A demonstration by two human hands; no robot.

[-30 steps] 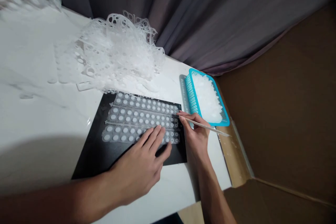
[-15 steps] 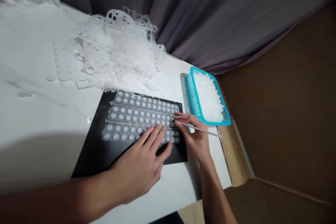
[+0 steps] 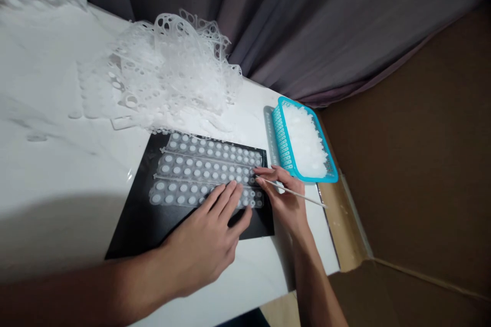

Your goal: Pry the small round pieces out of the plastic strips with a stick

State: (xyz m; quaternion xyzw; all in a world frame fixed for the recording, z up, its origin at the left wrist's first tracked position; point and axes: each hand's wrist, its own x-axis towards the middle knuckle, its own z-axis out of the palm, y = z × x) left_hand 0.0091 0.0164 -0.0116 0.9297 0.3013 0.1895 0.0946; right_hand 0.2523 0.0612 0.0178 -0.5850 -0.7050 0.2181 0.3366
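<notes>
Three strips of translucent silicone-like sheet, dotted with rows of round white discs, lie side by side on a black mat. My left hand rests over the near strip with its fingers stretched out, pressing on the sheet. At the strips' right end, my right hand pinches a thin whitish stick between thumb and fingers. The stick's inner tip is at the dots of the middle strip, partly hidden by the fingers. Its outer end points right, beyond the hand.
A turquoise basket full of small white pieces stands at the table's right edge. Behind the mat is a tangled heap of translucent perforated scraps. A dark curtain hangs behind the white table; brown cardboard is on the right.
The stick's outer end has dipped slightly towards me. My left hand and the strips look unmoved, and my right hand has hardly shifted.
</notes>
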